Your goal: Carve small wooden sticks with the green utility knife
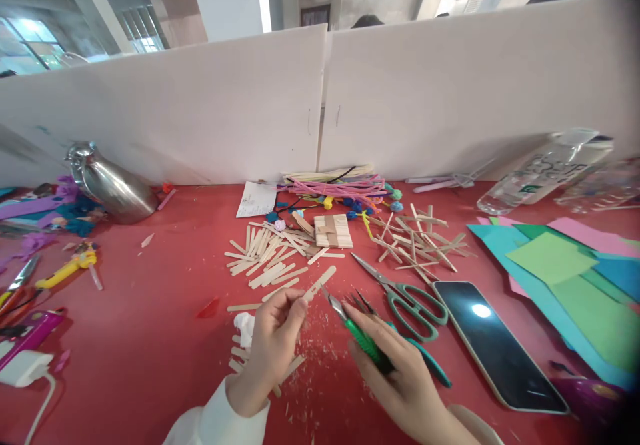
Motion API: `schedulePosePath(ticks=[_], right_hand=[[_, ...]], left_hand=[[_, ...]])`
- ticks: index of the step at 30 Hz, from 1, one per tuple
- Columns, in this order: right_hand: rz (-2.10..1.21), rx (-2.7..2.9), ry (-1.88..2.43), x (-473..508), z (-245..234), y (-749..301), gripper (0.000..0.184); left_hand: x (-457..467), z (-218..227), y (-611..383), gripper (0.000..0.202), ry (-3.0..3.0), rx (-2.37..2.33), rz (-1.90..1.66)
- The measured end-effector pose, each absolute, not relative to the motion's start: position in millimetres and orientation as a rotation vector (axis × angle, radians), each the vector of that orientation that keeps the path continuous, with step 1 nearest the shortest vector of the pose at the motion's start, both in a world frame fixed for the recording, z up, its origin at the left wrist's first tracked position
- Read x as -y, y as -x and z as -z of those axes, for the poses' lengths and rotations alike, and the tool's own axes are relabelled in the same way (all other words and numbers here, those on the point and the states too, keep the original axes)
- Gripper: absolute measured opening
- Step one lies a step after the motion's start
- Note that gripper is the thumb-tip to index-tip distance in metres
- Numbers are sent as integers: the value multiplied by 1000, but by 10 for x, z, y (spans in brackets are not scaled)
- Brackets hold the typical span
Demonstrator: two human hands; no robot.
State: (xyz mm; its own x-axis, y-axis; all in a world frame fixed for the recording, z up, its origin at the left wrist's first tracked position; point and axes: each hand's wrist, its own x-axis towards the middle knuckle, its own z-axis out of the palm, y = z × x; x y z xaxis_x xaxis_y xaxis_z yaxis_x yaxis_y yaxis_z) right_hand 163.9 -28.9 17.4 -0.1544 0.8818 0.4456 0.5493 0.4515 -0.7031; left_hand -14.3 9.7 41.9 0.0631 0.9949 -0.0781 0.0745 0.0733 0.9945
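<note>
Two hands at work over the near middle of the red table (150, 338). Left hand (280, 325) pinches a flat wooden stick (323, 279) between thumb and fingertips, its free end pointing far and right. Right hand (395, 361) is wrapped around a green craft knife (364, 339), blade out, tip just beside the stick; from my remote view I can't tell whether they touch.

My concerns. The stick hangs in the air with nothing firm beneath it, so I judge it could twist or flex under pressure. The blade lies close to the left thumb; a slip toward the left might reach skin. Dark marks show on the stick near the grip; if they are cuts, I would expect the wood to be weak there and apt to split.

Clutter adds risk. Green-handled scissors (415, 301) lie just right of the knife, blades toward far left. Teal-handled tool (434, 367), partly hidden by the right hand, could snag the wrist. Phone (500, 345) lies farther right; a wide swing of the forearm might knock it. Shavings (320, 345) litter the surface below; loose sticks could slide underfoot of a resting palm.
</note>
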Motion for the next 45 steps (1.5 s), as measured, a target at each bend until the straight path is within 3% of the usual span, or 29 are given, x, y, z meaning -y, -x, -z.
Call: schedulePosePath(ticks=[3,6,13,29,36,45], right_hand=[[-883,1529,1271,300,-218,-1621,33],[-1102,1247,1338,412,-228,-1571,39],[-815,1303,1468,805,-37,-1517,33],[-703,1526,1638,907,-26,-1478,37],[-677,1678,1746,805,10,-1455,41],[-279,1871,1907,788,-7,-1453,41]], left_hand=[[-98,-407,135,27,-1241,-1209,-1048],[-98,-367,120,25,-1237,-1172,-1033],[-53,-246,83,20,-1478,-1138,-926],[-72,-159,68,13,-1876,-1152,-799],[-126,-165,87,8,-2094,-1382,-504],[-189,-90,153,12,-2328,-1372,-332]])
